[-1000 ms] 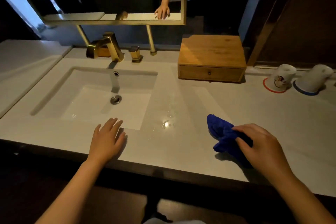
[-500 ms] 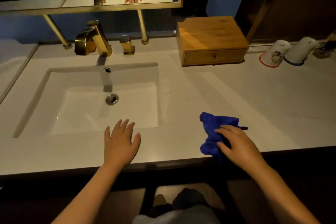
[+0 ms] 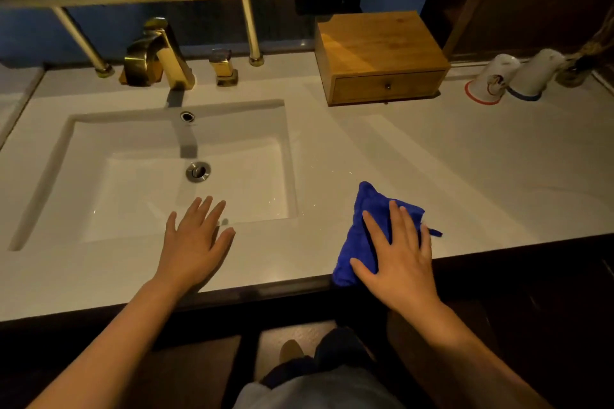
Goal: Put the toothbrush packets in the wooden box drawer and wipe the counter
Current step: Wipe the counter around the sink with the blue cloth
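Your right hand (image 3: 397,256) lies flat and open, fingers spread, pressing down on a blue cloth (image 3: 362,226) at the front edge of the white tabletop (image 3: 465,176). The palm covers the cloth's near half, likely so that weight spreads evenly for wiping; nothing is pinched or gripped. The cloth is a bright blue, plush-looking rag, bunched into a rough wedge, one corner pointing away from you and a small tag or loop sticking out to the right.

Your left hand (image 3: 194,242) also rests open and empty on the tabletop, palm down, fingertips reaching over the near rim of the sink (image 3: 59,149) (probably bracing you as you lean in).

Farther out, a gold faucet (image 3: 156,55) stands behind the sink. To the right, against the back wall, sits the wooden box (image 3: 378,46), its drawer (image 3: 387,86) shut, a small knob at its centre. No toothbrush packets show anywhere, so they seem already stowed, leaving the wiping. Beyond the box, two upturned cups (image 3: 511,76) stand side by side. A few water specks glint between sink and cloth.
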The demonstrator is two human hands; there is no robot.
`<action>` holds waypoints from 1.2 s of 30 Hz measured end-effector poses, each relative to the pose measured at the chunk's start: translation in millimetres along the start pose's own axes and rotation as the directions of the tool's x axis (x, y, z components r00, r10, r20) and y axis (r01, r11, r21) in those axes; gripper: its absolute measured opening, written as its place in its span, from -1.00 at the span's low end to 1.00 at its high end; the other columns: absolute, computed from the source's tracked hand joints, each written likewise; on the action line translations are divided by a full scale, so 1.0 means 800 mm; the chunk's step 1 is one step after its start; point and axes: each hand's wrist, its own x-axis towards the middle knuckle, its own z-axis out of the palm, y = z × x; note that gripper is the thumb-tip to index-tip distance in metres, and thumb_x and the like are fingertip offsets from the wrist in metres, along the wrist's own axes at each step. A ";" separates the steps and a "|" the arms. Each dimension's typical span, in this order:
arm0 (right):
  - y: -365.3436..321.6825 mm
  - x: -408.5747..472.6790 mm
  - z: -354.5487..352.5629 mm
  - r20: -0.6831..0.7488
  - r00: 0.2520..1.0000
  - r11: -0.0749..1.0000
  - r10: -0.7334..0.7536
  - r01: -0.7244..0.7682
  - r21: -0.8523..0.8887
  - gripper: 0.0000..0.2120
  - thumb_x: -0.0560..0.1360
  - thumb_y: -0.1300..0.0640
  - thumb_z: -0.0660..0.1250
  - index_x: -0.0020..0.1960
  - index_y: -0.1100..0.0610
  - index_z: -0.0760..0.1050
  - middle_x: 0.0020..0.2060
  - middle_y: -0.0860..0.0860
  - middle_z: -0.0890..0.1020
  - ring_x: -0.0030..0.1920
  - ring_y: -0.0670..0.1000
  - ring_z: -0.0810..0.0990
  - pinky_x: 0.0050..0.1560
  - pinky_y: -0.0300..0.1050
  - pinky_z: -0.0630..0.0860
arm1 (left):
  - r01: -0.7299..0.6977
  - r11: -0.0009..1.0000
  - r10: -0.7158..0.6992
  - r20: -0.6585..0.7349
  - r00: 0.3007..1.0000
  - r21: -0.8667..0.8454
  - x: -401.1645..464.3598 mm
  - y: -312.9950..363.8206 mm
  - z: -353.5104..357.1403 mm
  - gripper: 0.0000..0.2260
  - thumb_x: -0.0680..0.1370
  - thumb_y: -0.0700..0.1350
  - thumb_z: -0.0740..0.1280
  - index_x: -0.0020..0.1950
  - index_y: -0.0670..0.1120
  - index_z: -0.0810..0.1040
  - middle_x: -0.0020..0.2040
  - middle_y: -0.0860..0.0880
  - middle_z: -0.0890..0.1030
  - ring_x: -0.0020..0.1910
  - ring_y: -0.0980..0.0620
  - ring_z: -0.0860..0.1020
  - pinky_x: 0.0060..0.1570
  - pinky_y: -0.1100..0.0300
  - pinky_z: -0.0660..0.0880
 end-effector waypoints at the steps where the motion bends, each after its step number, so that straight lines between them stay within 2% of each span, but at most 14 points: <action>1: -0.001 0.005 0.003 0.006 0.999 0.999 0.031 -0.032 0.007 -0.18 0.33 -0.40 -0.10 0.50 -0.06 -0.14 0.52 0.18 -0.10 0.51 0.15 -0.18 0.41 0.16 -0.32 | 0.010 1.000 -0.010 0.000 1.000 0.023 0.000 -0.002 0.003 -0.34 0.46 0.28 -0.19 0.50 0.05 0.16 0.54 -0.01 0.17 0.54 0.02 0.02 0.47 -0.09 -0.12; 3: -0.004 0.017 0.009 0.082 0.988 0.991 0.129 -0.132 0.027 -0.13 0.30 -0.47 -0.19 0.48 -0.09 -0.28 0.51 0.16 -0.21 0.49 0.12 -0.32 0.42 0.17 -0.36 | 0.017 0.998 -0.016 -0.010 1.000 0.056 -0.001 -0.002 0.008 -0.35 0.47 0.27 -0.18 0.48 0.05 0.20 0.52 -0.02 0.23 0.53 0.01 0.08 0.46 -0.10 -0.06; 6: -0.020 0.033 0.014 0.128 0.958 0.964 0.257 -0.264 0.037 -0.17 0.39 -0.45 -0.12 0.49 -0.05 -0.27 0.51 0.19 -0.20 0.49 0.14 -0.30 0.41 0.17 -0.36 | 0.021 0.997 -0.020 -0.011 1.000 0.071 0.000 -0.003 0.011 -0.37 0.48 0.26 -0.16 0.48 0.05 0.21 0.51 -0.01 0.25 0.53 0.00 0.10 0.47 -0.08 -0.03; 8: -0.034 0.040 0.017 0.089 0.947 0.951 0.308 -0.310 0.007 -0.23 0.46 -0.36 -0.07 0.50 0.00 -0.24 0.51 0.22 -0.16 0.50 0.17 -0.25 0.43 0.19 -0.31 | 0.021 0.997 -0.021 -0.009 1.000 0.069 0.000 -0.004 0.012 -0.38 0.48 0.26 -0.16 0.48 0.06 0.20 0.51 0.00 0.24 0.53 0.01 0.10 0.47 -0.07 -0.03; 11: -0.053 0.042 0.030 -0.049 0.932 0.934 0.358 -0.358 0.007 -0.33 0.52 -0.24 -0.01 0.51 0.08 -0.06 0.49 0.29 0.03 0.50 0.24 -0.05 0.45 0.25 -0.10 | 0.019 0.997 -0.019 -0.003 1.000 0.072 0.000 -0.005 0.013 -0.38 0.48 0.25 -0.16 0.48 0.07 0.20 0.52 0.01 0.23 0.53 0.02 0.11 0.47 -0.06 -0.03; 14: -0.091 0.039 0.040 -0.124 0.957 0.962 0.264 -0.270 -0.036 -0.37 0.48 -0.15 0.01 0.45 0.15 0.17 0.40 0.32 0.29 0.43 0.27 0.23 0.39 0.24 0.16 | 0.017 0.997 -0.017 0.004 1.000 0.080 0.002 -0.006 0.013 -0.38 0.48 0.26 -0.17 0.47 0.07 0.23 0.52 0.02 0.22 0.53 0.03 0.10 0.47 -0.05 -0.03; 17: -0.134 0.052 0.044 -0.108 0.987 0.989 0.118 -0.126 -0.072 -0.40 0.47 -0.07 0.19 0.43 0.16 0.23 0.38 0.26 0.36 0.40 0.24 0.31 0.36 0.19 0.25 | 0.017 0.997 -0.018 0.014 1.000 0.080 0.004 -0.006 0.013 -0.38 0.48 0.26 -0.17 0.47 0.07 0.22 0.53 0.02 0.20 0.53 0.02 0.10 0.46 -0.04 -0.03; 19: -0.149 0.066 0.045 -0.093 0.994 0.996 0.058 -0.064 -0.062 -0.40 0.47 -0.05 0.24 0.44 0.16 0.22 0.39 0.24 0.35 0.41 0.22 0.30 0.37 0.18 0.24 | 0.018 0.997 -0.020 0.021 1.000 0.075 0.006 -0.006 0.014 -0.38 0.48 0.26 -0.17 0.47 0.07 0.22 0.53 0.02 0.20 0.53 0.02 0.10 0.46 -0.04 -0.02; 21: -0.158 0.080 0.046 -0.078 0.997 0.998 -0.018 0.012 -0.069 -0.44 0.49 -0.02 0.19 0.44 0.16 0.21 0.41 0.22 0.34 0.42 0.21 0.28 0.39 0.18 0.20 | 0.021 0.997 -0.023 0.027 0.999 0.070 0.007 -0.007 0.015 -0.39 0.48 0.26 -0.15 0.47 0.07 0.22 0.53 0.02 0.20 0.53 0.02 0.11 0.46 -0.04 -0.02; 24: -0.176 0.107 0.045 -0.048 0.993 0.993 -0.109 0.107 -0.049 -0.53 0.50 0.01 0.06 0.33 0.18 0.37 0.35 0.15 0.44 0.38 0.13 0.37 0.40 0.14 0.21 | 0.024 0.998 -0.025 0.025 0.999 0.059 0.008 -0.008 0.016 -0.39 0.49 0.26 -0.13 0.47 0.06 0.23 0.53 0.01 0.20 0.52 0.01 0.12 0.46 -0.05 -0.02; 26: -0.185 0.121 0.043 -0.030 0.984 0.984 -0.176 0.176 -0.019 -0.60 0.53 0.02 0.09 0.26 0.19 0.44 0.30 0.11 0.51 0.31 0.09 0.45 0.42 0.08 0.18 | 0.025 0.998 -0.026 0.023 0.999 0.059 0.008 -0.008 0.015 -0.38 0.47 0.26 -0.15 0.47 0.06 0.22 0.53 0.01 0.20 0.52 0.02 0.11 0.46 -0.04 -0.02; 29: -0.181 0.122 0.042 -0.008 0.963 0.961 -0.270 0.270 0.066 -0.61 0.56 0.04 0.02 0.24 0.20 0.43 0.27 0.11 0.52 0.29 0.10 0.44 0.45 0.04 0.10 | 0.029 0.998 -0.030 0.012 0.999 0.048 0.007 -0.006 0.012 -0.36 0.46 0.26 -0.16 0.47 0.06 0.23 0.52 0.02 0.21 0.52 0.02 0.11 0.47 -0.03 -0.02; 32: -0.162 0.099 0.038 0.015 0.926 0.923 -0.376 0.373 0.093 -0.50 0.52 0.00 -0.13 0.29 0.16 0.38 0.31 0.07 0.48 0.32 0.06 0.39 0.44 -0.06 0.04 | 0.029 0.998 -0.030 0.012 0.999 0.055 0.006 -0.006 0.011 -0.37 0.47 0.26 -0.15 0.46 0.06 0.24 0.52 0.01 0.22 0.52 0.01 0.12 0.46 -0.04 -0.01; 36: -0.120 0.059 0.035 0.010 0.906 0.906 -0.422 0.422 0.024 -0.50 0.52 -0.01 -0.01 0.40 0.15 0.28 0.42 0.08 0.36 0.41 0.06 0.33 0.45 0.02 0.07 | 0.027 0.997 -0.028 0.010 1.000 0.071 0.005 -0.008 0.011 -0.37 0.47 0.26 -0.16 0.46 0.06 0.24 0.53 0.01 0.21 0.53 0.01 0.10 0.47 -0.05 -0.02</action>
